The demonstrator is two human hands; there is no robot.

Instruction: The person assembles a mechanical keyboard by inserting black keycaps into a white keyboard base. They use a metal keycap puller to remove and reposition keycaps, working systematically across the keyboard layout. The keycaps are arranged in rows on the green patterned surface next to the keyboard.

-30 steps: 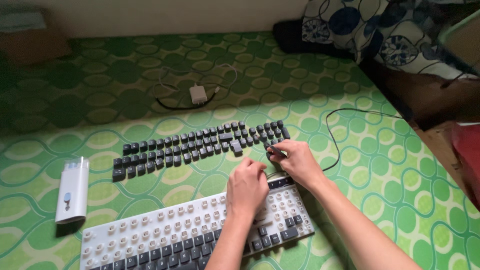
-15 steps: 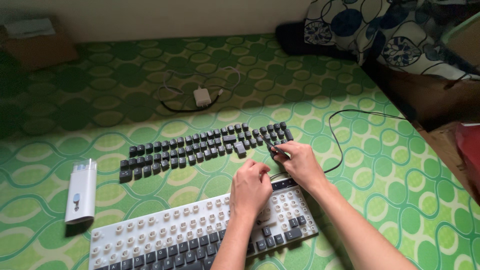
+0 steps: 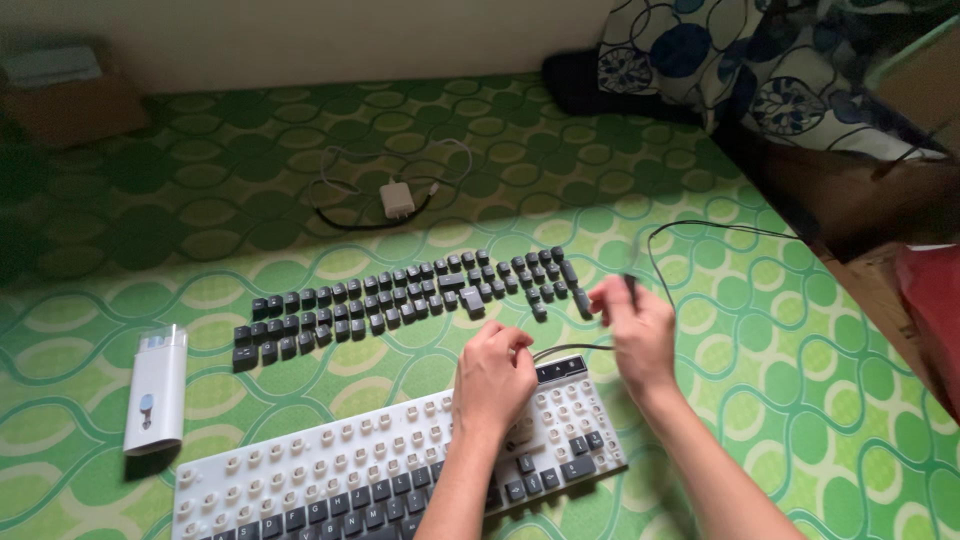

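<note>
Green patterned floor mat [image 3: 780, 400] stretches wide, with open room to the right of our hands. Our white keyboard [image 3: 330, 465] lies at the near edge, partly cut off. Rows of dark loose keycaps [image 3: 400, 295] sit beyond it. Our left hand [image 3: 493, 378] rests curled on the keyboard, its grip closed on nothing we can see. Our right hand [image 3: 632, 325] has lifted off the rows since before, pinching a small dark keycap [image 3: 630, 285].

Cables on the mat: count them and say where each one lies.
2. A cable looped around the white charger at the back, and the keyboard's black cable curving right of the right hand. Others may be hidden.
</note>
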